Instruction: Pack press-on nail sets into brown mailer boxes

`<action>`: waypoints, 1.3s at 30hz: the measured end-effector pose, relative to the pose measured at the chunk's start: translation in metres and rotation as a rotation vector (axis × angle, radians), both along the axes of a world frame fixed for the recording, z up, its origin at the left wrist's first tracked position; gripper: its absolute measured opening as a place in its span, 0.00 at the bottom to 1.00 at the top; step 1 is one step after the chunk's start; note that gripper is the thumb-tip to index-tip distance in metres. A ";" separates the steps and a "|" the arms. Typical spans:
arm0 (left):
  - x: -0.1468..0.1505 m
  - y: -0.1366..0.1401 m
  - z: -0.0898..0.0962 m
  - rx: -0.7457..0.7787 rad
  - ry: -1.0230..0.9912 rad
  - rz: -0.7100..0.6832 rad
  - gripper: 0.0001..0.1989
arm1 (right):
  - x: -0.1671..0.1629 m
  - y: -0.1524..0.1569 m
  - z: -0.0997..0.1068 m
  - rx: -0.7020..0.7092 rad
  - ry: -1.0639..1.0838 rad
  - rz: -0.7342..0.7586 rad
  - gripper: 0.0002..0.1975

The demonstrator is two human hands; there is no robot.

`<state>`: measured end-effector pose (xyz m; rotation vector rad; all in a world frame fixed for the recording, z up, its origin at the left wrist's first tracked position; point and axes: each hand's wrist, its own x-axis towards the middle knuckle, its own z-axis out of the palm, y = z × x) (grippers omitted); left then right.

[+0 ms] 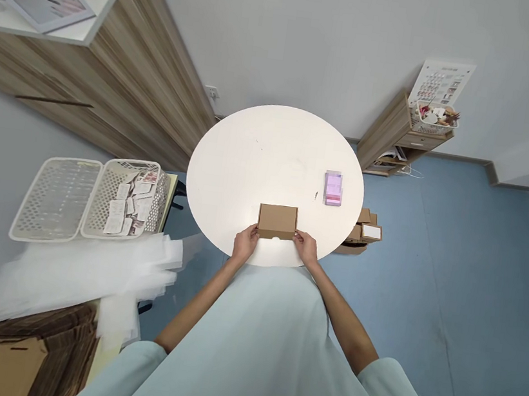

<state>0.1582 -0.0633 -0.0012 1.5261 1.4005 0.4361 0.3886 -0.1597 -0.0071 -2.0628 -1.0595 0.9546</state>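
Observation:
A small brown cardboard box (278,220) rests at the near edge of the round white table (231,155), its lid down. My left hand (245,243) grips the box's near left corner, fingers closed against its side. At the opposite near corner my right hand (305,247) holds the box in the same way, thumb and fingers pinched on the edge. Farther right on the tabletop lies a purple-pink packet (333,188), its surface blurred out. A small dark mark shows beside it.
To the left stands an open white basket (93,201) with printed packets, above white foam sheets (89,272) and stacked flat cardboard (29,355). Small boxes (362,231) sit low on the right. A wooden cabinet (409,136) stands by the wall.

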 end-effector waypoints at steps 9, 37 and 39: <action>0.005 0.010 0.010 -0.043 -0.003 0.054 0.20 | 0.000 0.010 0.004 0.028 -0.065 0.016 0.18; -0.014 -0.008 0.036 0.033 -0.201 -0.033 0.27 | 0.009 -0.016 0.051 0.223 0.305 -0.089 0.27; -0.014 -0.007 0.033 0.045 -0.213 -0.029 0.25 | 0.008 -0.017 0.046 0.240 0.303 -0.085 0.27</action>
